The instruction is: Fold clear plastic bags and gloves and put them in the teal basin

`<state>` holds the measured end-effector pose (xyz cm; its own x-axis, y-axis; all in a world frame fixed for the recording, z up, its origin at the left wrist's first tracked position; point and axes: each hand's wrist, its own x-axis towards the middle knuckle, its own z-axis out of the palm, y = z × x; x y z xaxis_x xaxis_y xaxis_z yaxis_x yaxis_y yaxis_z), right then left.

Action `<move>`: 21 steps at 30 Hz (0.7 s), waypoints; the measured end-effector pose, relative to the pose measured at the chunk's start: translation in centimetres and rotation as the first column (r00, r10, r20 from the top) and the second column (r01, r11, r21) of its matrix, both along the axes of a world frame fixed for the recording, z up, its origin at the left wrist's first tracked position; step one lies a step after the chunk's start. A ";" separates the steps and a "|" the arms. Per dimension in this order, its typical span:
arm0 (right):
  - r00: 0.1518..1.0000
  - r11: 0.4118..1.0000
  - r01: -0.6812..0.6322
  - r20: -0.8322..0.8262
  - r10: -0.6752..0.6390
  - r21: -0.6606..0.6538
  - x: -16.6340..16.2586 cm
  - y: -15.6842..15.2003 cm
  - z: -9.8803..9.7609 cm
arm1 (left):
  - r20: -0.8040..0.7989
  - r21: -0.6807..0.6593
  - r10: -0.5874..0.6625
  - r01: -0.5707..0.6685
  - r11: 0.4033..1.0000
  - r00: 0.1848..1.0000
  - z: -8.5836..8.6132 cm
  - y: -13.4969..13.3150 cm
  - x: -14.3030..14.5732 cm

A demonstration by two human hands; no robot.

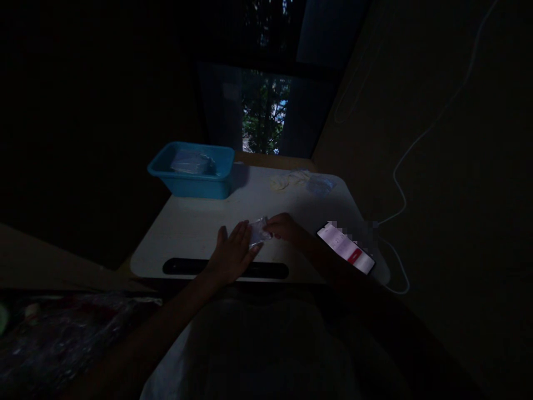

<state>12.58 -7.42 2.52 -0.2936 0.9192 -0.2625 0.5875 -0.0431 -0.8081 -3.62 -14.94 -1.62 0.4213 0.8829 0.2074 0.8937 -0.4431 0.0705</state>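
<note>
A small clear plastic packet (258, 232) lies on the white table (195, 222), between my two hands. My left hand (234, 253) rests flat with its fingers stretched out, the fingertips touching the packet's left side. Closed at the packet's right edge, my right hand (285, 228) pinches it between thumb and fingers. What is inside the packet is too dim to make out.
A blue plastic basin (200, 188) holding a clear-wrapped package (189, 161) stands at the back left. Crumpled pale pieces (287, 179) and a clear plastic bag (320, 185) lie at the back right. A lit phone (345, 247) and a white cable (402, 194) are on the right.
</note>
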 end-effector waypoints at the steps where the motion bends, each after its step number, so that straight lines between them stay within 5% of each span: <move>1: 1.000 1.000 0.005 0.013 -0.004 -0.016 0.0 0.2 -0.1 | 0.009 0.008 -0.006 0.006 1.000 1.000 -0.2 0.0 0.0; 6: 0.996 0.994 0.061 -0.062 -0.067 -0.094 0.9 0.6 -0.5 | 0.090 0.078 0.055 -0.062 0.995 0.994 0.4 1.4 -1.6; 11: 0.964 0.993 0.034 -0.258 -0.063 -0.116 2.1 0.4 -1.0 | 0.159 0.224 0.271 -0.302 0.927 0.949 4.5 5.4 -6.3; 15: 0.939 0.992 0.060 -0.331 -0.094 -0.111 2.1 0.3 -1.0 | 0.101 0.262 0.298 -0.315 0.912 0.949 6.8 8.1 -8.9; 21: 0.925 0.988 0.123 -0.350 -0.149 -0.096 2.5 -0.1 -0.2 | 0.179 0.304 0.261 -0.306 0.902 0.949 6.3 9.2 -8.6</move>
<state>15.07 -7.50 2.34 -0.2533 0.9396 -0.2301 0.2476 -0.1669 -0.9544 -12.25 -5.69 4.73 0.1127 0.8354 0.5379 0.9775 -0.1904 0.0908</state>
